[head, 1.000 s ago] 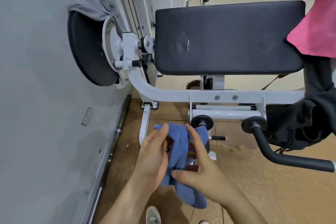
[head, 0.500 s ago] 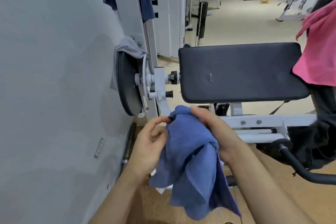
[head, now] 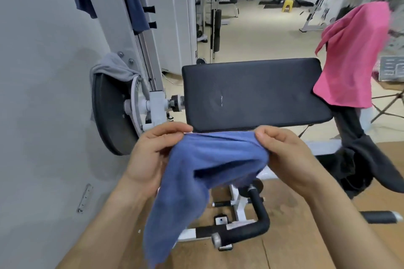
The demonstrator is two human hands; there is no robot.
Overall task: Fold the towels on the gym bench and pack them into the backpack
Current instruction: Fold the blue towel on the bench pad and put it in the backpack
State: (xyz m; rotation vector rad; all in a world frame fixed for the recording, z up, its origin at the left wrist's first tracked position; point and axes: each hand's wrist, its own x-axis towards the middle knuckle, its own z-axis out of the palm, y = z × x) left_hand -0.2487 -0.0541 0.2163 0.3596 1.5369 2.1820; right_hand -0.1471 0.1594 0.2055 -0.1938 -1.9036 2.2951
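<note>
Both hands pinch the blue towel (head: 203, 172) along its top edge, left hand (head: 150, 155) and right hand (head: 286, 157) apart, just before the black counter (head: 251, 91). Soft and light, it sags; corners look like the best hold for folding.

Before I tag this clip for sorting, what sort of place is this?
Most likely a gym. A padded black bench sits on a white machine frame with a black weight plate beside it, and more exercise machines stand on the open floor behind.
</note>
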